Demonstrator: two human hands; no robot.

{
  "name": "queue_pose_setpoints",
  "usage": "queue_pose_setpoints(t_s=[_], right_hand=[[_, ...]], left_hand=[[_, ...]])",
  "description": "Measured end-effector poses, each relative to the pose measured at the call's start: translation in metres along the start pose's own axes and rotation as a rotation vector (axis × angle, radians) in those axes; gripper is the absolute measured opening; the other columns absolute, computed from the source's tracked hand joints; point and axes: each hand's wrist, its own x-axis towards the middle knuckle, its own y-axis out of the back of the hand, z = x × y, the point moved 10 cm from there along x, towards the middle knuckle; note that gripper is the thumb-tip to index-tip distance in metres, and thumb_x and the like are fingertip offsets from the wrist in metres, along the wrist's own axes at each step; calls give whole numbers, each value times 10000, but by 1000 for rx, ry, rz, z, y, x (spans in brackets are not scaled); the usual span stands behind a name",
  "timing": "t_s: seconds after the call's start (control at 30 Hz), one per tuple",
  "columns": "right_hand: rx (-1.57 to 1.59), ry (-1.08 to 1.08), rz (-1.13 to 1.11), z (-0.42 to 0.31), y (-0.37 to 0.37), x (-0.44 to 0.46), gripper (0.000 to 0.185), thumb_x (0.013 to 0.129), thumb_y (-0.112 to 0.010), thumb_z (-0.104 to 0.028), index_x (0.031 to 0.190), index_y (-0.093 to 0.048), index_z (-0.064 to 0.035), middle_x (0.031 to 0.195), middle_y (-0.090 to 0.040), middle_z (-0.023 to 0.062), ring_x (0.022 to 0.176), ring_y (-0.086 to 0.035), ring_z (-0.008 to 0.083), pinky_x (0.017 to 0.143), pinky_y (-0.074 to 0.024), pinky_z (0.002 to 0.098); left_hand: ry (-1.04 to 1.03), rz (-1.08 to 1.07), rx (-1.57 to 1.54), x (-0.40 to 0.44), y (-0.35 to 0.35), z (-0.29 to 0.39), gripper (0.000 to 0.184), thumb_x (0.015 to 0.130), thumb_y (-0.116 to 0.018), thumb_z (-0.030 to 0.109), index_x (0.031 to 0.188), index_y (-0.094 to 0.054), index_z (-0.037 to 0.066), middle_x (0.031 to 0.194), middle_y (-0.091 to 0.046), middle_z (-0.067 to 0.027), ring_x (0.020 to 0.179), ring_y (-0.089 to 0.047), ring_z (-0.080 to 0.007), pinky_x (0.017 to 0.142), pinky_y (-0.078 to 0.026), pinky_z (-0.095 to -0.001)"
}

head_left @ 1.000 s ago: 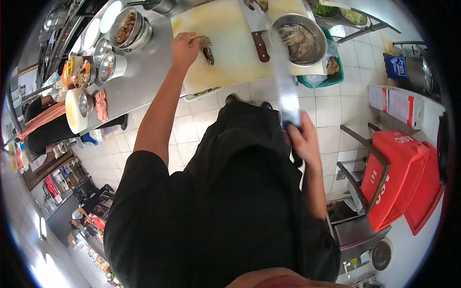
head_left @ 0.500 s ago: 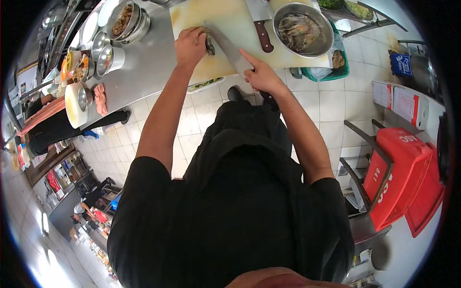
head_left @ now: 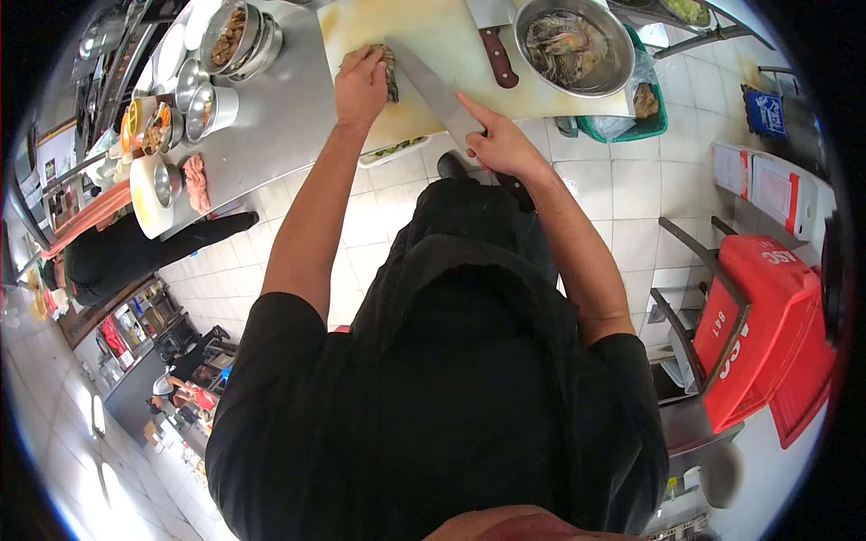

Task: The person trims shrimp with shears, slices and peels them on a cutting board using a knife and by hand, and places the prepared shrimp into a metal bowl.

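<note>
My left hand [head_left: 363,83] is closed over a grey raw shrimp [head_left: 391,77], pressing it against the white cutting board [head_left: 352,27]. Part of the shrimp is hidden beneath my fingers. A large knife [head_left: 431,88] is in my right hand [head_left: 502,144], its index finger stretched along the back of the blade. The blade slants up and left, with its tip close beside the shrimp. On the board to the right lies a second knife with a brown handle [head_left: 499,58]. Beside that is a metal bowl [head_left: 621,65] holding several shrimp [head_left: 568,43].
A green bin [head_left: 654,117] with a plastic liner stands below the board's right corner. Metal bowls [head_left: 263,54] of food and a pink cloth [head_left: 196,183] occupy the steel counter [head_left: 280,117] at left. Red crates [head_left: 753,334] are at right. A person in black [head_left: 113,257] stands at far left.
The view has shifted slightly. Both hands keep nearly the same place on the board, with the blade tip still by the shrimp. The person at far left shows more of their body now.
</note>
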Motion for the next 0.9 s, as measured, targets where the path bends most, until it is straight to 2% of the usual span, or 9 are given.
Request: queue_pose_setpoints(t_s=[0.2,0.3,0.47,0.9], right_hand=[[5,4,4,3,-2,4,753,858,-461,-20,1573,-297,-189,728,-584,45,484,-467,101,458,-440,276],[57,18,10,-1,-4,-2,754,857,-459,-16,1573,-295,-186,724,-578,48,482,-467,104,454,-438,276],[97,17,11,3,-5,-6,762,855,-457,-9,1575,-289,-191,720,-564,56,472,-476,113,438,-433,280],[1,53,18,3,-9,4,749,868,-448,-6,1575,-285,-190,720,-582,66,463,-479,120,435,-441,285]], left_hand=[[-7,-11,3,1,-1,2,236,886,-627,148,1059,-731,25,1197,-672,-183,1102,-619,-344,969,-503,-407],[61,-50,6,0,-2,-1,243,892,-620,146,1073,-726,22,1212,-667,-189,1125,-610,-353,986,-495,-405],[18,-33,10,-2,-5,-3,257,895,-618,148,1092,-721,20,1235,-658,-191,1160,-597,-353,1003,-487,-405],[76,-13,-63,-2,-3,-6,247,888,-625,150,1064,-732,13,1226,-667,-190,1167,-600,-352,1017,-483,-392]])
